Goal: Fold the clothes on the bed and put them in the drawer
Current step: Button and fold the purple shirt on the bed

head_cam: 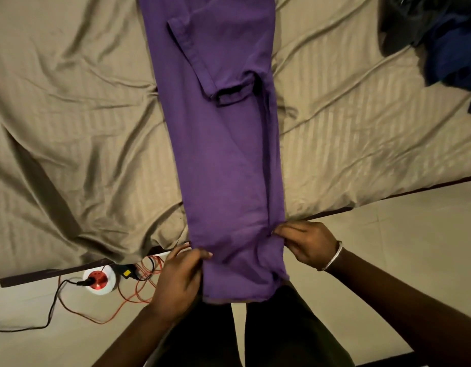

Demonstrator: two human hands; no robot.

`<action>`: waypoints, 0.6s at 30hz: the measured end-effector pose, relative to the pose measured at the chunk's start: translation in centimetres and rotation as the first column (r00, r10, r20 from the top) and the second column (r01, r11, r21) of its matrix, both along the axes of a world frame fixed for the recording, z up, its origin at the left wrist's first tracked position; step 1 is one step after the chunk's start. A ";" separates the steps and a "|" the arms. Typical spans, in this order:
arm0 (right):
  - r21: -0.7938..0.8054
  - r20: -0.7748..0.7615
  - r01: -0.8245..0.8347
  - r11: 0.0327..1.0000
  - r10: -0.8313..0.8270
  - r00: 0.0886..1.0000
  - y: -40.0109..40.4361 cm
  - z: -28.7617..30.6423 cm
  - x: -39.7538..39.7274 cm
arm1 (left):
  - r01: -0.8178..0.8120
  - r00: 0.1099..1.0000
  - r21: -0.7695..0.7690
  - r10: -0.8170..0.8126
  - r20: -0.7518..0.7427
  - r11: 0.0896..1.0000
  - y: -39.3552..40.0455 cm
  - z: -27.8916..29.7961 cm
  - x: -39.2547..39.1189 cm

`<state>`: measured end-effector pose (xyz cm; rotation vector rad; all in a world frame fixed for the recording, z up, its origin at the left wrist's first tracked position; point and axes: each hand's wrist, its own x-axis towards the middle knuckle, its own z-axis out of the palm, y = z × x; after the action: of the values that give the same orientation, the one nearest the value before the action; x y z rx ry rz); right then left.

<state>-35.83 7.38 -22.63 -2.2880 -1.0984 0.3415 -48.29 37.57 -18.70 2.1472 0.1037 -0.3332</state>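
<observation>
Across the rumpled beige bed (70, 115) (tiled floor (387, 247) below), both hands (305, 243) pinch the purple shirt (223, 154).

Purple shirt (223, 154) folded lengthwise, narrow strip on bed (70, 115), hem overhanging edge.

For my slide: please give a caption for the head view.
Both hands, left hand and right hand, grip the purple shirt at the bed edge.
</observation>
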 end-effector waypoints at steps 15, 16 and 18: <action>-0.089 -0.675 0.805 0.587 -0.630 0.385 5.0 1.8 0.7 | -0.807 0.572 -0.178 0.672 -0.470 0.563 -2.8 0.1 8.2; -0.086 -0.634 0.799 0.595 -0.652 0.417 5.2 1.7 0.8 | -0.813 0.569 -0.200 0.677 -0.466 0.546 -2.6 0.1 8.4; -0.048 -0.599 0.813 0.581 -0.668 0.442 5.4 1.6 0.9 | -0.813 0.579 -0.267 0.665 -0.472 0.518 -2.3 0.2 9.3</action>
<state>-34.90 12.77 -21.06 -1.9808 0.2388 0.4304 -38.99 35.32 -18.51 1.3608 1.0296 -0.1428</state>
